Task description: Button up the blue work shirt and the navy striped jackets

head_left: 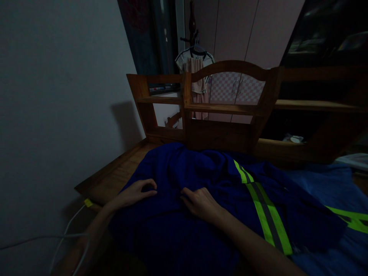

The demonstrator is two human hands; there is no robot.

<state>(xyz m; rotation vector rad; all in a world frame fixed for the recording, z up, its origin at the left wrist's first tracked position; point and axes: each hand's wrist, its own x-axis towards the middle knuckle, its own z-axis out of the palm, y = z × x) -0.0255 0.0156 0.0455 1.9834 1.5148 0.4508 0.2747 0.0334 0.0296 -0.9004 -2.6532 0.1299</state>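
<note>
A dark blue work garment (212, 176) with yellow-green and grey reflective bands (266, 214) lies spread and wrinkled in front of me. My left hand (139, 193) rests at its left side, with thumb and fingers curved and a gap between them. To the right of it, my right hand (201, 203) is closed, its thumb and fingers curled against the blue cloth. A fold appears to be pinched there, though the fingertips are partly hidden and the light is dim.
A wooden headboard with shelves (221, 111) stands behind the garment. At left is a pale wall (71, 96). A white cable (67, 226) crosses near my left forearm. Lighter blue cloth (324, 184) lies at right. Clothes (197, 65) hang before a pink wardrobe (235, 34).
</note>
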